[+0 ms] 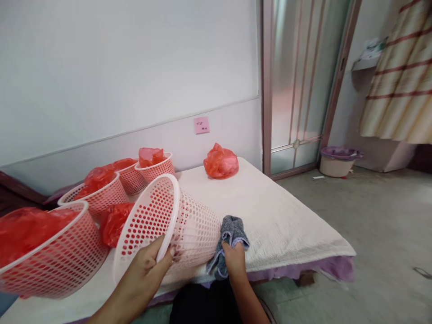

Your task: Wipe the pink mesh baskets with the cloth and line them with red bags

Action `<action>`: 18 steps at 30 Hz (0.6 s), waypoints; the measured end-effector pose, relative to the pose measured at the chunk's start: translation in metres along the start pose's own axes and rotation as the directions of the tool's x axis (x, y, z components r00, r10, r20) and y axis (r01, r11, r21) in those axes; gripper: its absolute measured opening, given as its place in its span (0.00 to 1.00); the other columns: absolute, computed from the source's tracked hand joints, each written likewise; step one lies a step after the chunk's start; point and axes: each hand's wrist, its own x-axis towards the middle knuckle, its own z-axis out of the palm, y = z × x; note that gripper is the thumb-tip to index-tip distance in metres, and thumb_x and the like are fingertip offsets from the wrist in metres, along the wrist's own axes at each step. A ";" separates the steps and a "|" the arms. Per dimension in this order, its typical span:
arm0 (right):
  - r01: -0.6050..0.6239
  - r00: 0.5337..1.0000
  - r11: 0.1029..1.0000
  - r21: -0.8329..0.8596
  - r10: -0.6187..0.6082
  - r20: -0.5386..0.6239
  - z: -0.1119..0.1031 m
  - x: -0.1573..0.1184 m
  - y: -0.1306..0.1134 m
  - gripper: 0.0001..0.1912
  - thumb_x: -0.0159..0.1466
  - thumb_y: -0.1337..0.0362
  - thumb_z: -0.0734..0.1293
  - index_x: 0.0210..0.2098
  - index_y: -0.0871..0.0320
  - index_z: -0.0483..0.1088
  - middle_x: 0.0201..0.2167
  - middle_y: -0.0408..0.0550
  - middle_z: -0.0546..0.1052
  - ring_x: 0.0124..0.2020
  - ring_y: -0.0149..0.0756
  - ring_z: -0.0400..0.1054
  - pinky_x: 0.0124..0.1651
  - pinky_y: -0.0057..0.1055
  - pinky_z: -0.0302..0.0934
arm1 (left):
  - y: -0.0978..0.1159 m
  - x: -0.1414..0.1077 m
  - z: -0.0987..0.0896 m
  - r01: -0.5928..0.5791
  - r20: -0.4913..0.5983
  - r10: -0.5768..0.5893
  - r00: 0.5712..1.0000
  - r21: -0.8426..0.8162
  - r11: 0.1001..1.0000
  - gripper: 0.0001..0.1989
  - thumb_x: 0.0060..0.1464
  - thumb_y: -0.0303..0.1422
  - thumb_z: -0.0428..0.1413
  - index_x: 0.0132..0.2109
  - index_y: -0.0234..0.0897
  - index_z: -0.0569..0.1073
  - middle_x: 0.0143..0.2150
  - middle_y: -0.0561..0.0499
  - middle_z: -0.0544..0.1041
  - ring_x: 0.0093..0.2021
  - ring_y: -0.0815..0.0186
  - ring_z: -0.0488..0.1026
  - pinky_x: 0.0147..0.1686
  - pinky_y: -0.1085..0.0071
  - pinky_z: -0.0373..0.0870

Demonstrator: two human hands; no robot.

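Note:
My left hand [148, 265] grips the rim of a pale pink mesh plastic basket [199, 225], thumb outside and fingers inside. The basket lies tilted on its side, its mouth facing left. My right hand [235, 258] is closed on a grey cloth [232, 227] with a light purple edge, held against the basket's base. Part of the cloth hangs below the hand, over the bed's front edge. Behind the basket's mouth, a red plastic bag [116, 222] is partly hidden.
Several similar baskets stand at left, including one basket [91, 245] with a red bag inside. Another red bag [221, 163] sits by the wall on the white-covered bed [286, 220]. A pink note [201, 125] is on the wall. A lined bin [337, 163] stands on the floor.

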 end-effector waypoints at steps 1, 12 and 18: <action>-0.014 1.000 1.000 0.005 0.014 0.005 0.000 -0.001 -0.002 0.14 0.52 0.58 0.64 0.31 0.61 0.73 0.34 0.62 0.80 0.40 0.51 0.74 0.46 0.44 0.66 | 0.001 0.002 0.001 0.017 -0.029 -0.018 0.999 -0.034 0.999 0.14 0.56 0.44 0.54 0.42 0.40 0.75 0.37 0.51 0.77 0.38 0.60 0.73 0.42 0.67 0.70; 0.353 0.862 0.912 0.207 -0.403 0.307 0.020 -0.116 -0.110 0.21 0.55 0.69 0.63 0.47 0.58 0.74 0.45 0.55 0.78 0.50 0.45 0.70 0.59 0.42 0.58 | 0.031 0.032 0.013 -0.028 0.003 0.028 1.000 -0.077 0.997 0.22 0.59 0.50 0.48 0.43 0.38 0.75 0.37 0.50 0.78 0.40 0.59 0.73 0.42 0.66 0.68; 0.218 0.945 0.967 0.128 -0.242 0.222 0.014 -0.072 -0.084 0.18 0.53 0.65 0.64 0.41 0.61 0.77 0.41 0.57 0.80 0.46 0.49 0.73 0.53 0.42 0.63 | 0.041 0.035 0.011 0.054 -0.052 -0.064 0.997 -0.172 0.984 0.21 0.57 0.50 0.49 0.37 0.37 0.72 0.34 0.50 0.78 0.37 0.60 0.74 0.38 0.67 0.69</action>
